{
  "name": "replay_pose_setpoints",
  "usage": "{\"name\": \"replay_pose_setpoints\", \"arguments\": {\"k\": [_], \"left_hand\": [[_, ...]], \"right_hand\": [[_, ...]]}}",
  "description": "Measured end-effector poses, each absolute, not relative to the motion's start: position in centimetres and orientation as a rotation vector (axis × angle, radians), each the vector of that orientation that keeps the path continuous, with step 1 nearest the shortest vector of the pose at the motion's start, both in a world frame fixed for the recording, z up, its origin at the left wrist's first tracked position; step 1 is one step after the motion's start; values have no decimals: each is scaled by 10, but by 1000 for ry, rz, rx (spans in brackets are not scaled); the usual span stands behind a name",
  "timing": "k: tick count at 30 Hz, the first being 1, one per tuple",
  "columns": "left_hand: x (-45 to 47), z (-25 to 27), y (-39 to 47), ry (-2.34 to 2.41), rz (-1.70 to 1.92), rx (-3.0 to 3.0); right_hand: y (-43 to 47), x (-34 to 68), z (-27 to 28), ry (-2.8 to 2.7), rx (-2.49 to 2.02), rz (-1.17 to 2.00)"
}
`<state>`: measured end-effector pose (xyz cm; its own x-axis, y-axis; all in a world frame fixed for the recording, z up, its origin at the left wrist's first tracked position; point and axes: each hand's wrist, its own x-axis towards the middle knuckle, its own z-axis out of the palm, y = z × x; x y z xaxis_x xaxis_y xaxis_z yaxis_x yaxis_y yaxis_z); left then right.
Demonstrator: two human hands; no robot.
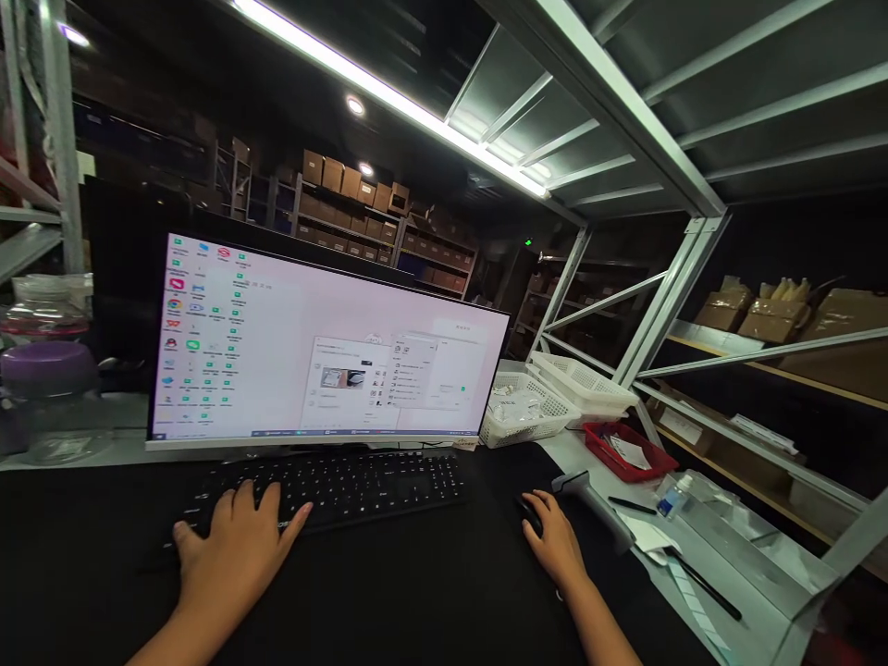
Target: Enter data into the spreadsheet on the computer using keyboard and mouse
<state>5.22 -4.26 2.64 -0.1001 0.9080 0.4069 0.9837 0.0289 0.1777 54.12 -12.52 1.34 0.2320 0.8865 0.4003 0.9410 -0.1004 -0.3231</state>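
Currently, left hand (236, 536) spread over left end of keyboard (375, 488), near back edge of black mat (402, 592); right hand (555, 536) curled round mouse (531, 514) toward mat's right edge, grey device (599, 511) just beside.

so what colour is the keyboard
The keyboard is black with pale markings, best seen in the head view.

black keyboard (361, 488) lies left of a half-hidden black mouse (531, 515)

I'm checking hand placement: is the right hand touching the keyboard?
Apart. The head view shows a strip of black mat between the right hand and the right end of the keyboard.
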Motion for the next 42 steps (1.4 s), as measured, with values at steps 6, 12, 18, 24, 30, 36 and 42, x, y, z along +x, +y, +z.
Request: {"name": "replay_pose_setpoints", "arguments": {"k": [6, 12, 18, 24, 30, 36, 42], "left_hand": [[56, 30, -45, -2197, -628, -1969], [56, 25, -44, -2184, -695, -1971], [55, 20, -42, -2161, -654, -1966], [56, 15, -38, -2062, -737, -1955], [63, 14, -32, -1382, -1072, -2155], [74, 35, -53, -643, -1288, -2096], [85, 56, -80, -504, -1377, -2013]], "right_hand": [[-127, 539, 16, -1656, -1997, -130], [-125, 540, 15, -1658, -1999, -121], [-123, 543, 10, -1650, -2004, -127], [-122, 545, 9, -1667, -2052, -167], [-126, 539, 17, -1610, -2151, -224], [-128, 535, 22, -1625, -2175, -204], [-128, 534, 23, -1626, -2171, -212]]}}
